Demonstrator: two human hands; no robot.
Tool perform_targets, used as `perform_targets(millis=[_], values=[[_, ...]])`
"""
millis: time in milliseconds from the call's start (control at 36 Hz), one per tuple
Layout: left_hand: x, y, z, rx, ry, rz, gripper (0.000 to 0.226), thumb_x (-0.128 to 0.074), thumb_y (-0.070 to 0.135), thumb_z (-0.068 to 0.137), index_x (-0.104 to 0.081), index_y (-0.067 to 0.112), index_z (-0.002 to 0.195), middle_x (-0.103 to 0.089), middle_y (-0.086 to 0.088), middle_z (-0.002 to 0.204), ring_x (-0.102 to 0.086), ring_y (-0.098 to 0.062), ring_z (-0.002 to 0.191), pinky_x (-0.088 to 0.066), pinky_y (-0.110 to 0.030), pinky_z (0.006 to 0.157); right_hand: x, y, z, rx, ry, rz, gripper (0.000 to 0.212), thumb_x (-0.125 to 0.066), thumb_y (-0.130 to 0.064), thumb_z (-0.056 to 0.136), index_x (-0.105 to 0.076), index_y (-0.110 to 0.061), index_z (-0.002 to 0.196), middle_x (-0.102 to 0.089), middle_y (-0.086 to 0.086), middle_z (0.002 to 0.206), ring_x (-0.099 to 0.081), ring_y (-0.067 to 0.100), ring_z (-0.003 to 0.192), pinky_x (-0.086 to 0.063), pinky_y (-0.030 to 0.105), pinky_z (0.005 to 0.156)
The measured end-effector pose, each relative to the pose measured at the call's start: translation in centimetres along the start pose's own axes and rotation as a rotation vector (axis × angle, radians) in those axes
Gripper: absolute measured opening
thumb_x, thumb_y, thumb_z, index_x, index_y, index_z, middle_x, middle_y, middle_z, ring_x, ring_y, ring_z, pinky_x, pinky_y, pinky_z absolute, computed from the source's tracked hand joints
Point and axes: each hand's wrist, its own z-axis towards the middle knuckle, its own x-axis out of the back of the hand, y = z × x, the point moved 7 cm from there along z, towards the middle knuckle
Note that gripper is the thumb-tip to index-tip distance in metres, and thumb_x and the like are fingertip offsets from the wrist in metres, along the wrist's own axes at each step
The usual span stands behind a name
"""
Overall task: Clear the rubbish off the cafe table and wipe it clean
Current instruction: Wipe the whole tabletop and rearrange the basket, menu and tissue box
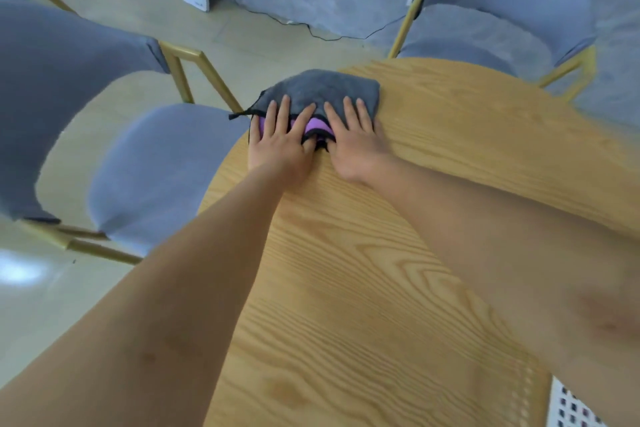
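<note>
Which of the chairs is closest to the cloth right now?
The grey chair on the left, its seat tucked against the table edge right beside the cloth. The other chair stands farther off, beyond the table's far edge.

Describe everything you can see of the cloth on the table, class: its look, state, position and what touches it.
The cloth is grey and fleecy-looking with a dark stitched edge and a purple underside showing where its near edge is turned up. It lies crumpled at the far left edge of the wooden table. The left hand and right hand press on it side by side, fingers fairly straight.
</note>
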Motion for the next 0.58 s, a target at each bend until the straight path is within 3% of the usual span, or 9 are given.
perform_targets(millis=[389,583], values=[[-2.7,-8.1,-19.2,0.243,0.008,-0.11,0.064,-0.027,0.046,0.102,0.0,0.046,0.16,0.014,0.002,0.17,0.016,-0.016,0.156,0.006,-0.042,0.126,-6.4,-11.5,-13.6,0.245,0.012,-0.05,0.066,-0.028,-0.044,0.105,0.009,-0.03,0.158,0.015,0.007,0.166,0.019,0.027,0.152,0.0,0.048,0.123],[-5.6,-6.0,-30.3,0.317,-0.039,-0.138,0.068,-0.029,0.041,0.101,0.004,0.042,0.16,0.016,0.0,0.17,0.019,-0.017,0.155,0.009,-0.045,0.126,-9.9,-11.7,-23.9,0.331,-0.01,-0.044,0.068,-0.032,-0.041,0.105,0.007,-0.029,0.159,0.013,0.007,0.167,0.017,0.025,0.152,-0.001,0.046,0.123]])
